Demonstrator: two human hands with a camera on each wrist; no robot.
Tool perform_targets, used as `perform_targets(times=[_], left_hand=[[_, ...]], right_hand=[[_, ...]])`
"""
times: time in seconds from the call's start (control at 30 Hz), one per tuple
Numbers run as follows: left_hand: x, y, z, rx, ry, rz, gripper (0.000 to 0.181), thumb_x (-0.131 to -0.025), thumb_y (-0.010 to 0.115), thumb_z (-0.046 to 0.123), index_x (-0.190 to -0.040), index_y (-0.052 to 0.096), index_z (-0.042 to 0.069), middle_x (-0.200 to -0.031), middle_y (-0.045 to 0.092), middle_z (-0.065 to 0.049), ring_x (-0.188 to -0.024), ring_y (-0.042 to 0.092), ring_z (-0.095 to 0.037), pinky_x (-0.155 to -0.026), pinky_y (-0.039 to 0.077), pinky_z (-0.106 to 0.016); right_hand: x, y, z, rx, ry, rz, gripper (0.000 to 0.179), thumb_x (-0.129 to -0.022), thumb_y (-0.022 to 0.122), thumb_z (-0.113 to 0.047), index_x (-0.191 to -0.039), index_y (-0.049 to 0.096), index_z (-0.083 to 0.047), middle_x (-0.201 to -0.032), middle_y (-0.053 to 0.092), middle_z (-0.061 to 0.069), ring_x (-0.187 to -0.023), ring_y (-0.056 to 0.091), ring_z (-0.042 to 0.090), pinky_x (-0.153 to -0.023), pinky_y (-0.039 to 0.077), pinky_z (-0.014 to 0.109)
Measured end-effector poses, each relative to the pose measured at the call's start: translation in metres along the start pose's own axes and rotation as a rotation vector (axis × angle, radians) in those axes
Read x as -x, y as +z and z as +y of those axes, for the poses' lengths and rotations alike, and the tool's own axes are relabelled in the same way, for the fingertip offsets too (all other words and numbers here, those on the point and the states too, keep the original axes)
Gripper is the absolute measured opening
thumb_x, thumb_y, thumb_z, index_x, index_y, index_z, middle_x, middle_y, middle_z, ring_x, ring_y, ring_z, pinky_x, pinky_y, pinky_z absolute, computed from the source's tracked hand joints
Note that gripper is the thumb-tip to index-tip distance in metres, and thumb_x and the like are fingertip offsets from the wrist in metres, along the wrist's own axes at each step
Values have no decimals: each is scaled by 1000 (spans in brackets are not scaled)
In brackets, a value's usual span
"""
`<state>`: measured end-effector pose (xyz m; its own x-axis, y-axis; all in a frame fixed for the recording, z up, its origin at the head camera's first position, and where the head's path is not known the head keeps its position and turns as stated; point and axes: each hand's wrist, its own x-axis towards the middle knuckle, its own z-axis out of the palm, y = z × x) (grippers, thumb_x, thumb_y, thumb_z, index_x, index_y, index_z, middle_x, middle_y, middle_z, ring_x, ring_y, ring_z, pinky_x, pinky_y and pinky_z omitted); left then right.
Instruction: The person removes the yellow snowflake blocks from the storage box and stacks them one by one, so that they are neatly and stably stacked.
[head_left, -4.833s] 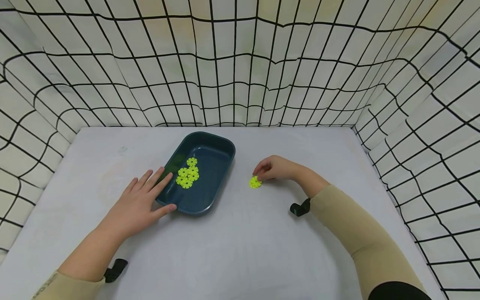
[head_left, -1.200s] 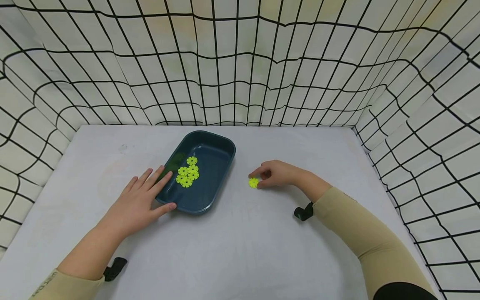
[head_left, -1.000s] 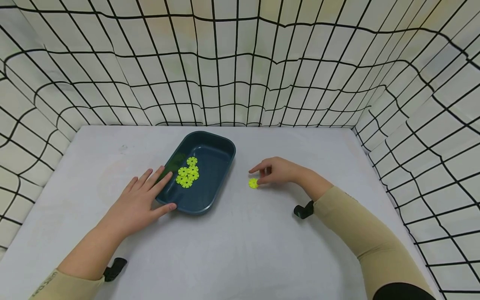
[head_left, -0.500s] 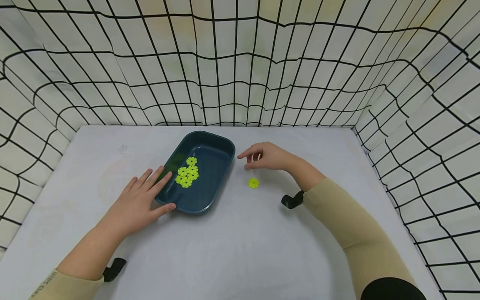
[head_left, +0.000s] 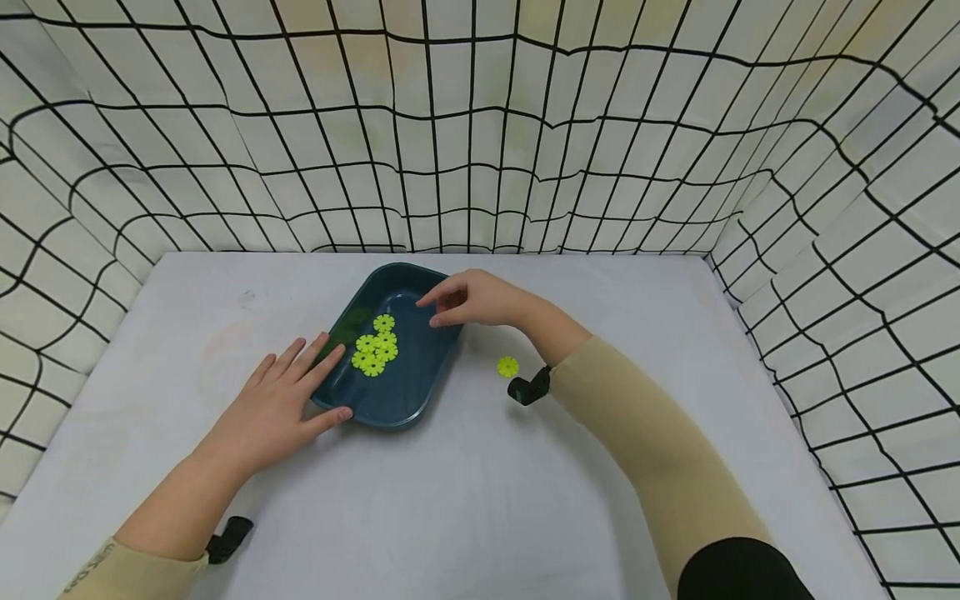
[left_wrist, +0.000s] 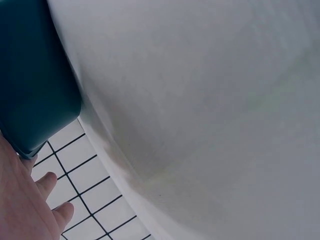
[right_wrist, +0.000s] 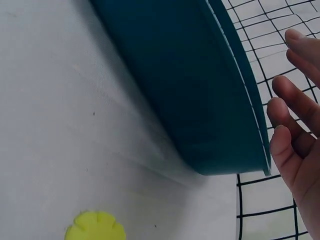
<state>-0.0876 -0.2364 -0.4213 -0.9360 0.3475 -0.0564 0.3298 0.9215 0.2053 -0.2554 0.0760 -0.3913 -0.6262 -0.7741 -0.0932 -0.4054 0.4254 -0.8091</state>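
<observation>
A dark blue-green rectangular tray (head_left: 408, 400) stands left of the table's middle, set at a slant. Several yellow-green notched plastic discs (head_left: 372, 365) lie overlapping inside it. My left hand (head_left: 273, 412) has its fingers spread, and its fingertips rest on the tray's left rim. Over the tray's far right side hovers my right hand (head_left: 476, 300), fingers loosely bent and thumb apart, holding nothing. In the right wrist view its fingers (right_wrist: 292, 97) stand beside the tray's rim. One single notched disc (head_left: 507, 367) lies flat on the table under my right forearm.
A white-covered table (head_left: 450, 517) bears everything. Black netting (head_left: 465, 133) over white sheets stands along the back and both sides. A small black camera (head_left: 529, 387) juts from the right wrist, another black camera (head_left: 229, 540) from the left.
My right hand has let go of the single disc, which stays on the table, and has moved left and away from me over the tray. The left hand stays in place.
</observation>
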Motion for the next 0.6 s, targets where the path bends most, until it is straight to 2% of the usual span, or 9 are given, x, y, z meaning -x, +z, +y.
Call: perform_targets(times=[0.17,0.4,0.6], left_hand=[[0,0,-1,-4,0,-8,96,-89,47,75,-161,17,19,-166,9,-11,-149,11,-41,-116,10,-66],[0,0,-1,-8,-1,-13,95,-90,47,74,-161,17,19,-166,9,-12,-149,11,-42,-115,10,-66],[-1,1,-3,-14,3,-5,94,-90,47,74,-160,18,19,-166,10,-12,-149,13,-42,-115,11,-66]], right_hand=[[-16,7,-2,25,27,-42,36,-90,75,-28,-125,71,-20,-97,67,0,-90,61,15,-80,52,27],[-38,21,-10,136,69,-127,40,-92,73,-30,-129,68,-17,-99,66,-2,-90,62,14,-77,52,25],[-55,33,-15,165,115,-175,40,-92,73,-27,-131,67,-18,-98,66,-2,-73,64,18,-65,57,28]])
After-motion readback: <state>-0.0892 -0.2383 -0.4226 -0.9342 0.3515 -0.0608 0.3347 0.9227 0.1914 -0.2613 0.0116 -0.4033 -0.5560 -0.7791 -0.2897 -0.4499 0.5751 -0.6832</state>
